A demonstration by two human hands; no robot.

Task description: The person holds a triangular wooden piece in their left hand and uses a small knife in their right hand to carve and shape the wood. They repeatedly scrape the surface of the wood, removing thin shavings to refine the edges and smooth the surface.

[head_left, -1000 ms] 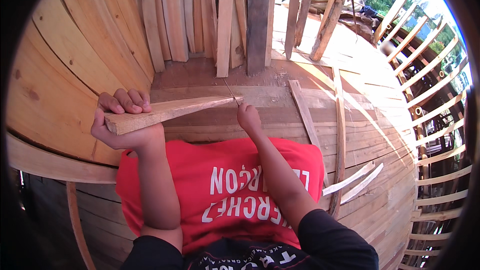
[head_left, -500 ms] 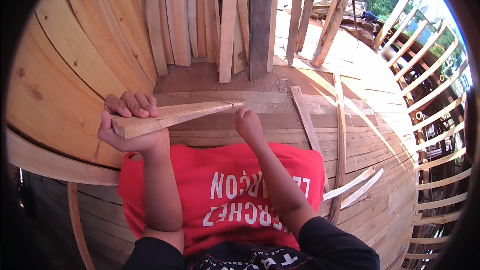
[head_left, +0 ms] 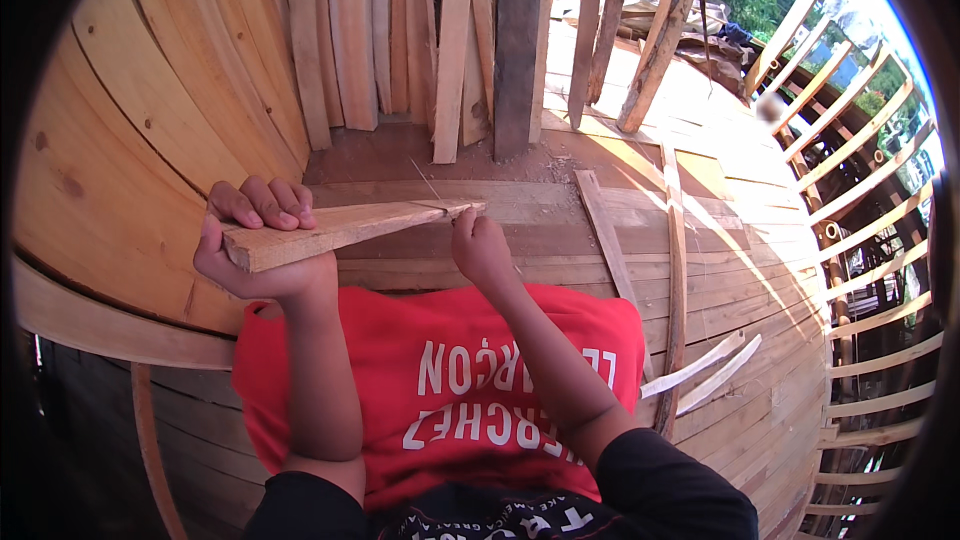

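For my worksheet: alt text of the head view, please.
A person's left hand grips the thick end of a tapered wood piece; the right hand holds what looks like a thin blade near the wood's narrow tip. Red cloth below; upright planks beyond.

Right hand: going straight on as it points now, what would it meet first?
Probably the tapered wood piece, at its thin end; depth between it and the right hand is unclear.

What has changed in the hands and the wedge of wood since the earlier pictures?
The right hand has shifted a little to the left, and its thin tool now crosses the wedge farther from the narrow tip, nearer the left hand. Nothing was taken hold of or let go: the left hand keeps its grip on the thick end. The pale strips lie as before.
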